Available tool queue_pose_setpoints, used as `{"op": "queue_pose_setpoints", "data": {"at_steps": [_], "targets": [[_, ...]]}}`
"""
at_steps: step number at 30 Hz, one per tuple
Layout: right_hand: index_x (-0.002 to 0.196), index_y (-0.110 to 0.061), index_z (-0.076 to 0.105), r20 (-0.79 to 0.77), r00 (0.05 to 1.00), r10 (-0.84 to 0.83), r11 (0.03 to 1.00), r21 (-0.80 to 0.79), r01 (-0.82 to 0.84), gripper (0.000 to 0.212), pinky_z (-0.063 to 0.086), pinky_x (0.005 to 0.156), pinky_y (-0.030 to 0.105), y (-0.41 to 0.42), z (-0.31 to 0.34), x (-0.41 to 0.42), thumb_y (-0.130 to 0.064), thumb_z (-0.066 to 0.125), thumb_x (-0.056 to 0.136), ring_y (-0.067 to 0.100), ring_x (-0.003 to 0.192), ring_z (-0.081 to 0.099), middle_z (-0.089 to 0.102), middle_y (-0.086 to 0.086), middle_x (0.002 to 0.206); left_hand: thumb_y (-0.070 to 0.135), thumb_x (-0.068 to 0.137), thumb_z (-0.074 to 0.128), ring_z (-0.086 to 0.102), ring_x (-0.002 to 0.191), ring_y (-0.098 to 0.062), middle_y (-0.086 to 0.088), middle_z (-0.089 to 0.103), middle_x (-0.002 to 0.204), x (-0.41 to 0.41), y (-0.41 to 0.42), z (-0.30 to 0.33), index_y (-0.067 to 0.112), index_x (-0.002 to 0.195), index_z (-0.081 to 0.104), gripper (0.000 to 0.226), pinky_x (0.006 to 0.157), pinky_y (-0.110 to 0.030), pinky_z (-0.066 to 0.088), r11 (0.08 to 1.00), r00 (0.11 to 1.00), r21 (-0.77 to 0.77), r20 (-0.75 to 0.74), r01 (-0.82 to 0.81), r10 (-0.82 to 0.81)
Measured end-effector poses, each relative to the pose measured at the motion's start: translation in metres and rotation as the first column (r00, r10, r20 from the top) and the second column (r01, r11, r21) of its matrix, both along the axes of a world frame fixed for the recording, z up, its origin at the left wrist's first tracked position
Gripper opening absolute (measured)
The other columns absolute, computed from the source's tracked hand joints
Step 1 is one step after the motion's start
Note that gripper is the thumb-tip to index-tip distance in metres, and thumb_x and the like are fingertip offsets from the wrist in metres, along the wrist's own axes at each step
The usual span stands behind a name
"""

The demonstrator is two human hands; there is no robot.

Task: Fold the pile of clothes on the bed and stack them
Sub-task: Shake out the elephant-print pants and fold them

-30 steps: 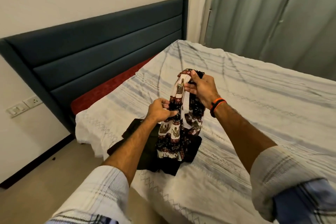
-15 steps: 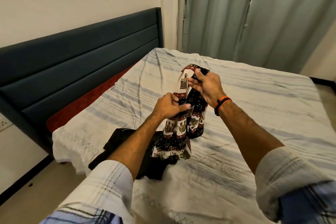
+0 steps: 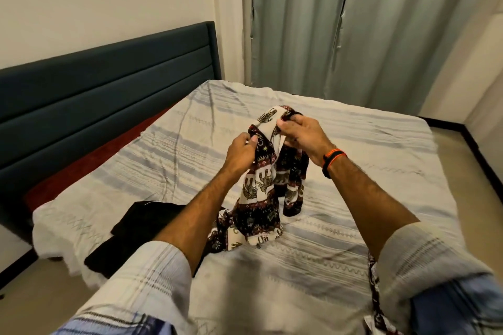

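Nearest the camera, two forearms reach out from rolled-up pale checked sleeves. At the lower right edge a strip of the same red-and-black patterned cloth hangs beside the right sleeve. Left of the left arm a black garment lies crumpled on the bed, close to its near-left corner and partly hidden by the forearm.

Further out, the patterned garment, cream and dark with elephant prints, is held up over the middle of the bed; its lower end trails down and rests bunched on the striped bedcover, just beside the black garment. The left hand has its grip clenched on the garment's left edge, thumb pinching the fabric against curled fingers. The right hand, with an orange-and-black band at the wrist, grasps the top of the garment a little higher and further away, fingers curled round the bunched cloth.

Beyond the hands the bedcover runs flat to the far edge. A dark padded headboard stands along the left, and grey-green curtains hang behind the bed
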State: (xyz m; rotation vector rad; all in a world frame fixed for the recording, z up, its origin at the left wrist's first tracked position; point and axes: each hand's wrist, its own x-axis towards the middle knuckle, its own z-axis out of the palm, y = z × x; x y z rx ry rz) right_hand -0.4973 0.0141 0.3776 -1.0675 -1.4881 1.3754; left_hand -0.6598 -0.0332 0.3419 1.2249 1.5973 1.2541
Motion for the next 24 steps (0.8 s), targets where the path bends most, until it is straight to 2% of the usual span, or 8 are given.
{"op": "queue_pose_setpoints", "data": {"at_steps": [4, 9, 12, 14, 16, 18, 20, 24], "targets": [[0.122, -0.013, 0.063, 0.159, 0.984, 0.081, 0.996, -0.054, -0.074, 0.041, 0.051, 0.074, 0.026, -0.009, -0.024, 0.020, -0.035, 0.071, 0.089, 0.014, 0.097, 0.066, 0.071, 0.002, 0.110, 0.028, 0.105, 0.040, 0.064, 0.092, -0.026, -0.012, 0.066, 0.101, 0.024, 0.010, 0.011, 0.016, 0.092, 0.055, 0.023, 0.080, -0.044, 0.056, 1.000, 0.986, 0.023, 0.166, -0.004, 0.001], [0.130, -0.014, 0.055, 0.216, 0.967, 0.138, 0.987, -0.113, -0.115, 0.071, 0.053, 0.096, 0.041, -0.014, -0.035, 0.039, -0.055, 0.074, 0.075, 0.016, 0.110, 0.065, 0.071, 0.001, 0.113, 0.023, 0.105, 0.043, 0.058, 0.077, -0.019, -0.004, 0.062, 0.083, 0.042, 0.025, 0.020, 0.019, 0.083, 0.054, 0.025, 0.066, -0.032, 0.050, 0.999, 0.959, 0.039, 0.283, -0.012, 0.001], [0.124, -0.015, 0.046, 0.290, 0.946, 0.142, 0.987, -0.110, -0.115, 0.063, 0.055, 0.085, 0.035, -0.014, -0.037, 0.044, -0.039, 0.081, 0.077, 0.013, 0.095, 0.068, 0.070, -0.002, 0.100, 0.020, 0.105, 0.042, 0.059, 0.079, -0.021, -0.007, 0.061, 0.084, 0.049, 0.032, 0.032, 0.016, 0.088, 0.054, 0.022, 0.073, -0.038, 0.054, 0.998, 0.907, 0.052, 0.420, -0.019, -0.005], [0.105, -0.017, 0.055, 0.400, 0.905, 0.144, 0.990, -0.050, -0.135, 0.046, 0.046, 0.068, 0.021, -0.013, -0.038, 0.046, -0.038, 0.083, 0.076, 0.004, 0.075, 0.062, 0.065, -0.012, 0.081, 0.024, 0.106, 0.041, 0.057, 0.085, -0.025, -0.012, 0.060, 0.092, 0.051, 0.039, 0.043, 0.015, 0.092, 0.054, 0.020, 0.084, -0.047, 0.055, 0.998, 0.884, 0.049, 0.467, -0.032, 0.006], [0.083, -0.020, 0.064, 0.478, 0.868, 0.136, 0.987, 0.015, -0.163, 0.025, 0.043, 0.062, 0.018, -0.010, -0.037, 0.045, -0.039, 0.080, 0.079, -0.002, 0.064, 0.059, 0.065, -0.016, 0.066, 0.026, 0.105, 0.042, 0.056, 0.085, -0.026, -0.012, 0.060, 0.095, 0.049, 0.042, 0.051, 0.017, 0.097, 0.054, 0.018, 0.079, -0.045, 0.056, 0.998, 0.881, 0.044, 0.473, -0.047, 0.021], [0.078, -0.009, 0.068, 0.428, 0.897, 0.106, 0.990, 0.042, -0.137, 0.038, 0.053, 0.071, 0.031, -0.006, -0.034, 0.040, -0.046, 0.074, 0.084, 0.008, 0.066, 0.063, 0.073, -0.002, 0.073, 0.020, 0.104, 0.047, 0.060, 0.079, -0.020, -0.010, 0.062, 0.094, 0.047, 0.041, 0.056, 0.017, 0.105, 0.053, 0.007, 0.065, -0.034, 0.054, 0.997, 0.884, 0.067, 0.467, -0.034, -0.002], [0.074, -0.004, 0.064, 0.276, 0.961, 0.017, 0.999, 0.046, -0.030, 0.047, 0.051, 0.070, 0.041, -0.001, -0.031, 0.035, -0.049, 0.068, 0.088, 0.015, 0.065, 0.060, 0.070, 0.006, 0.072, 0.012, 0.098, 0.057, 0.065, 0.087, -0.018, -0.010, 0.066, 0.107, 0.044, 0.037, 0.054, 0.014, 0.120, 0.049, 0.024, 0.066, -0.027, 0.055, 0.997, 0.910, 0.063, 0.410, 0.036, -0.058], [0.107, -0.007, 0.071, -0.070, 0.990, -0.124, 0.990, -0.080, 0.118, 0.035, 0.053, 0.095, 0.045, 0.010, -0.022, 0.020, -0.039, 0.060, 0.096, 0.027, 0.104, 0.069, 0.074, 0.010, 0.108, 0.024, 0.085, 0.076, 0.062, 0.095, -0.012, -0.008, 0.061, 0.118, 0.036, 0.026, 0.033, 0.009, 0.131, 0.046, 0.056, 0.072, -0.022, 0.052, 0.992, 0.986, -0.003, 0.113, 0.126, -0.125]]}}
